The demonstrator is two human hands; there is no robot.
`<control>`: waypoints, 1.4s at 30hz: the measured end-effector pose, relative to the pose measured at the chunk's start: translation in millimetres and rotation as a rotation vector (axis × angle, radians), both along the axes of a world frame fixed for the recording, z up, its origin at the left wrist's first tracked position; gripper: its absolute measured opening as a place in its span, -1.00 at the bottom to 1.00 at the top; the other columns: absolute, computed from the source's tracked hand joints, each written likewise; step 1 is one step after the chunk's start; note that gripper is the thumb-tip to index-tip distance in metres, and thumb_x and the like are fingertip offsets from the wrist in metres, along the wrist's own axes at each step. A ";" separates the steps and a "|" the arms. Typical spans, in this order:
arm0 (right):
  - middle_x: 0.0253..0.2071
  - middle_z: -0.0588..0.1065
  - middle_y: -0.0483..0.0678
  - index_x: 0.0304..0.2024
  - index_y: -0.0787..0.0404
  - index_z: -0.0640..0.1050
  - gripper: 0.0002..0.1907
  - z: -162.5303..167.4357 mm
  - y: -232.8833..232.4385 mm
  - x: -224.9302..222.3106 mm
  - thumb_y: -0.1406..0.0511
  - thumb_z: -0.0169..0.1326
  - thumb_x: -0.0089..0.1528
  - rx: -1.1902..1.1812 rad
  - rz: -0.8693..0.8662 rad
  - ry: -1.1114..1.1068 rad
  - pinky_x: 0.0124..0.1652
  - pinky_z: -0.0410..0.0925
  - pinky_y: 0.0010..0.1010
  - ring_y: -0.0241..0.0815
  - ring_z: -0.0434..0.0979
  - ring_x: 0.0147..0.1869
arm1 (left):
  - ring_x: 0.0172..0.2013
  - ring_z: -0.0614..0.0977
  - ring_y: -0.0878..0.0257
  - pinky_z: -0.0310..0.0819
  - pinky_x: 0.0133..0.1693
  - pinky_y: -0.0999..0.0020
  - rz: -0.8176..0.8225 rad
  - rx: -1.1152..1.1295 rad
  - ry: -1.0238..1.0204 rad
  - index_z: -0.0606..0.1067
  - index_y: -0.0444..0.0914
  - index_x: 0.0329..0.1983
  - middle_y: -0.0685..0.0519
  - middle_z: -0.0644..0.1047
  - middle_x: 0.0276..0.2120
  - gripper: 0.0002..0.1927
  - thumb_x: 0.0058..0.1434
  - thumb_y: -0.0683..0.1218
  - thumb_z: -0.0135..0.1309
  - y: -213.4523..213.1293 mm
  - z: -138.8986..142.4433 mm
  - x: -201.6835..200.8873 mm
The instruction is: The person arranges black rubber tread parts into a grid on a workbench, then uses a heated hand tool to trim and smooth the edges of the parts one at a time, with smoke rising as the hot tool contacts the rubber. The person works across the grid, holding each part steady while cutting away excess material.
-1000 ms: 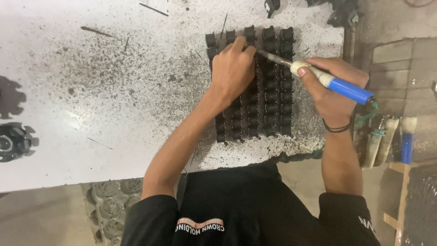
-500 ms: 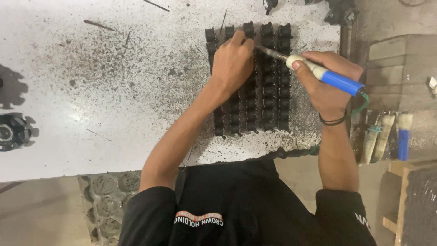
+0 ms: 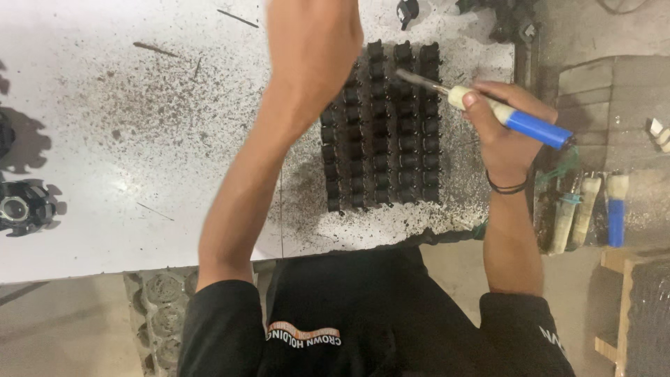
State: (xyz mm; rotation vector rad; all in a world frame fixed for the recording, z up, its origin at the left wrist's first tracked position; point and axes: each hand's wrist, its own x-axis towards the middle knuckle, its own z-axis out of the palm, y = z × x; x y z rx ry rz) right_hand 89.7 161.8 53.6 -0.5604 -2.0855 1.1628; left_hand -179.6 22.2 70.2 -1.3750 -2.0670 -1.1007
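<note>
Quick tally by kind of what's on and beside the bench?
Blue-and-cream handled tool, in right hand: 1
Handled tools standing at right: 3
Black toothed round parts, left edge: 2
Block of small black pieces: 1
Total: 7

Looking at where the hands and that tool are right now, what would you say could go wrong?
1. The soldering iron has its metal tip over the block of small black parts; in the right hand a slip might scorch a neighbouring part.
2. The left hand is raised and blurred close to the tip, so it might get burned.
3. Black debris covers the white table and might foul the work.
</note>
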 end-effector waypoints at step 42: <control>-0.11 0.65 0.09 -0.04 0.38 0.67 -0.84 2.0 17.7 -20.0 0.39 0.34 0.41 0.274 0.077 -0.133 -0.04 0.48 -0.49 -0.18 0.68 -0.06 | -0.23 0.63 0.03 0.59 -0.39 0.12 -0.103 -0.203 -0.221 0.64 -0.25 -0.24 -0.04 0.49 -0.25 -0.75 0.00 -0.30 0.14 34.3 -110.6 44.4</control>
